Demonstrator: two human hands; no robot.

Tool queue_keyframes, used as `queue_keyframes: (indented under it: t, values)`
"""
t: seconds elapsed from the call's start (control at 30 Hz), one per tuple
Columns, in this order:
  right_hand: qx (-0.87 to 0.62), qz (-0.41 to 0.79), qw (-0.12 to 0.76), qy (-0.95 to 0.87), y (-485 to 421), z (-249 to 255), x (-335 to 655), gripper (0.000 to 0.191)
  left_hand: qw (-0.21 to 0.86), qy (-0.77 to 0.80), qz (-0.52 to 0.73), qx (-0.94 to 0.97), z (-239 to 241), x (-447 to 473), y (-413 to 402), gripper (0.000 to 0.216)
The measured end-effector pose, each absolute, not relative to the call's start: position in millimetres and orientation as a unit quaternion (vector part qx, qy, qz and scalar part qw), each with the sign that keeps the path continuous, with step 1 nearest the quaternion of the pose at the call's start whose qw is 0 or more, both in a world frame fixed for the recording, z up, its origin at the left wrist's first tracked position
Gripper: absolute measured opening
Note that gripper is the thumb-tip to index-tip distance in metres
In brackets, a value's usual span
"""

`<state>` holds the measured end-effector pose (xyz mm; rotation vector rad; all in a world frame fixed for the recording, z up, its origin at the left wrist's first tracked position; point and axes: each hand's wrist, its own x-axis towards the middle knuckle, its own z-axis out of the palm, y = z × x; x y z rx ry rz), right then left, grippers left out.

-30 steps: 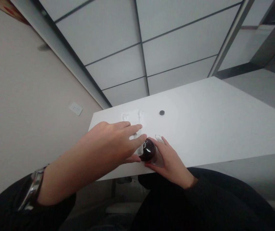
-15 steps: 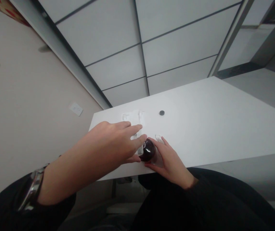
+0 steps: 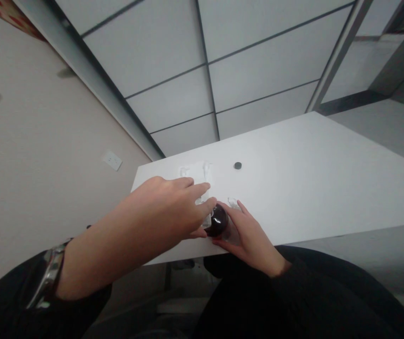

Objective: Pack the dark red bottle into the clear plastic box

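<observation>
Resting near the front edge of the white tabletop (image 3: 311, 179), a small dark round object (image 3: 217, 221), glossy and ball-like, sits between the person's two hands. The left hand (image 3: 168, 209) reaches in from the left, its fingers (image 3: 205, 205) stretched forward and lying over the top left of the object, with the thumb tucked under beside it; these fingers are loosely extended, touching but not clearly wrapped around it, so whether they actually grip cannot be told. The right hand (image 3: 249, 235) comes in from the near right side, its fingers curled against the object's right and lower flank, seeming to steady it or cup it. The object lies at the left fingertips and just ahead of the right palm, so both hands are equally close; being round, it shows no long axis. Just behind the left fingers lies some crumpled clear plastic wrapping (image 3: 196, 172), and a scrap of the same (image 3: 233, 203) pokes up beyond the right fingers. Farther back, well apart, sits a small dark disc (image 3: 237, 165).
</observation>
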<state>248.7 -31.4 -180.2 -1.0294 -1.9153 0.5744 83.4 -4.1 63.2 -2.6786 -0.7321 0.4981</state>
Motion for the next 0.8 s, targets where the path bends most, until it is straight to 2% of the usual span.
queue_keyframes:
  t: [0.23,0.8]
  values:
    - [-0.404,0.217,0.434,-0.775,-31,-180,249,0.088,0.157,-0.264,0.222,-0.926,68,92,-3,0.023]
    - [-0.408,0.232,0.436,-0.768,-31,-181,248,0.090,0.173,-0.247,0.231,-0.925,71,97,-4,0.021]
